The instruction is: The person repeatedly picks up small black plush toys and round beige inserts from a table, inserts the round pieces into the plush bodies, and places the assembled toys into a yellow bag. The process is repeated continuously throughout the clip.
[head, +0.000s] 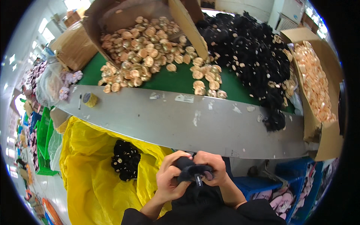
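Note:
My left hand (169,176) and my right hand (214,166) both grip a small black plush piece (189,171), close to my body just below the table's front edge. Fingers and thumbs press into it from both sides. A dark fabric label (198,180) with writing hangs from the piece, and a greyish-pink oval patch (208,175) shows at its right end. Left of my hands, a large yellow plastic bag (84,171) gapes wide. Inside it lie black plush pieces (126,161) dotted with pale ovals.
On the grey metal ledge (168,121) are a tape roll (90,99) and a pen (80,101). Behind it, gold shell-like plastic parts (137,53) spill from a cardboard box (94,25), beside heaped black plush (244,50). Right: a carton (312,135) of peach parts; blue crates (256,184) below.

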A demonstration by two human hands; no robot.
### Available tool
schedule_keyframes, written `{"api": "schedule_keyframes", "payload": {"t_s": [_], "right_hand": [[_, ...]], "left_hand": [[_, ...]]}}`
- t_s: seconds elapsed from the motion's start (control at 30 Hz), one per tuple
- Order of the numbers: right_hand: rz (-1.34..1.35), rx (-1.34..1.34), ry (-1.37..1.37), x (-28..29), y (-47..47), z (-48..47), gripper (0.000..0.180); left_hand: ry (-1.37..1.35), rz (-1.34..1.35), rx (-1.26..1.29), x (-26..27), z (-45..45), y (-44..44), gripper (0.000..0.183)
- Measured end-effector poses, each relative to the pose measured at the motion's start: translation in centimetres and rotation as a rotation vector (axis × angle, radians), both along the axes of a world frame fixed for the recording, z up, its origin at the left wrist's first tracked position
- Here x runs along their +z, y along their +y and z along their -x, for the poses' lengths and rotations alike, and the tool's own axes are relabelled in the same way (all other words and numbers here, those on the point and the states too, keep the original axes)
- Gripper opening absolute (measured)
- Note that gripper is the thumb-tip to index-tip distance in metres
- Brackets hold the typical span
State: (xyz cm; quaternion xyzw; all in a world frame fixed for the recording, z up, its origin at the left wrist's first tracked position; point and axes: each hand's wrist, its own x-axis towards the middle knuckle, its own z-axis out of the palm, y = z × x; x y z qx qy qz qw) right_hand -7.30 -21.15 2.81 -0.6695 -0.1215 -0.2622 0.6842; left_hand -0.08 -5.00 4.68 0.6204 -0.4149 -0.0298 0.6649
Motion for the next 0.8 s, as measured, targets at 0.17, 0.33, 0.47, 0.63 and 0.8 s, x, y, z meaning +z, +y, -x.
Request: {"api": "schedule_keyframes", "payload": {"t_s": [0.17,0.33,0.47,0.63,0.8], "right_hand": [[-0.015,-0.191,-0.028,-0.6,1.3,0.7,0.018],[0.127,-0.314,-0.11,-0.7,2.3,0.7,0.031],[0.322,-0.398,-0.168,-0.8,2.9,0.4,0.036],[0.304,-0.394,-0.065,0.2,1.9,0.6,0.049],[-0.231,-0.356,0.241,-2.0,2.4,1.0,0.039]], "left_hand": [[-0.296,-0.058,0.268,-0.2,0.9,-0.8,0.03],[-0.191,0.224,0.299,-0.7,0.5,-2.6,0.048],[-0.027,0.196,0.432,-1.7,0.3,-3.0,0.086],[-0.19,-0.013,0.409,-2.4,0.7,-1.8,0.058],[-0.098,-0.155,0.228,-1.9,1.7,-1.5,0.046]]}}
